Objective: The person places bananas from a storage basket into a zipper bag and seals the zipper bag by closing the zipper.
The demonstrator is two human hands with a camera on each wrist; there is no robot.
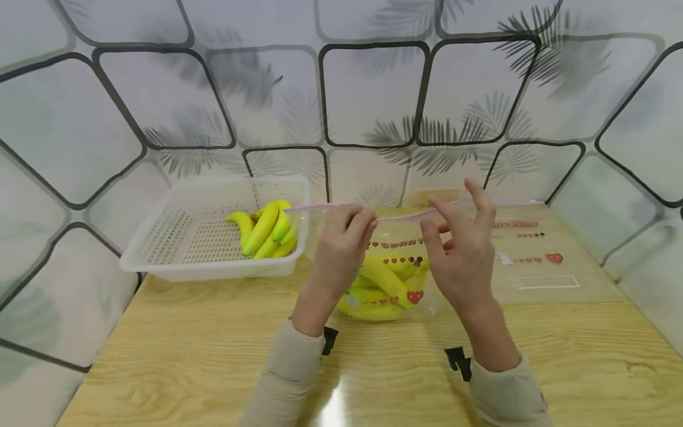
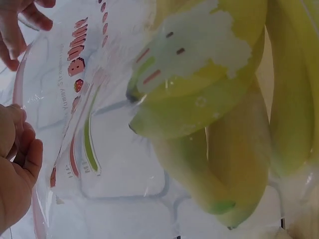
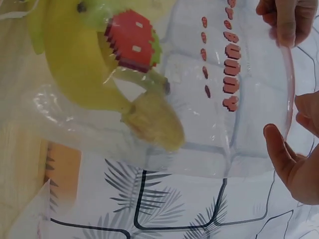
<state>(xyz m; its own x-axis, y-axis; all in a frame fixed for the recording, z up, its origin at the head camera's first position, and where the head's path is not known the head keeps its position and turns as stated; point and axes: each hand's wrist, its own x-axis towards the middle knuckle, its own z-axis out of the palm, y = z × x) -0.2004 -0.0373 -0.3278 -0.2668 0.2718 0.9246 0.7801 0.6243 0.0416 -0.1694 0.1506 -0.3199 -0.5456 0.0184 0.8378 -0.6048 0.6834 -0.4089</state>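
Left hand (image 1: 341, 252): thumb and fingertips pinch the pink zip strip (image 1: 402, 217) of a clear plastic zip bag (image 1: 393, 232). Right hand (image 1: 464, 255): index and middle fingers extend upward, spread apart, with the thumb separated from them; this hand sits wide at the same strip, to the right of the left hand. Whether its thumb or other fingers bear on the film cannot be told.

Bag position: in front of the person, between and below the two hands, mouth uppermost, above the wooden table (image 1: 213, 344). Bag contents: yellow bananas (image 1: 381, 276), several, grouped in the lower part, some tips greenish. The upper part, under the strip, holds no fruit. Bag markings: red lettering reading "BUNNY" (image 3: 232, 74), rows of small red marks, and a red strawberry print (image 1: 414, 296) at the lower right.

Second container: white perforated plastic basket (image 1: 224, 271), at the left rear of the table, open at the top. Basket contents: a cluster of bananas (image 1: 261, 231) lying against the right side, leaving the perforated floor exposed at the left.

Second clear bag (image 1: 587, 255): laid flat on the table, to the right of the filled bag, with similar red printing.
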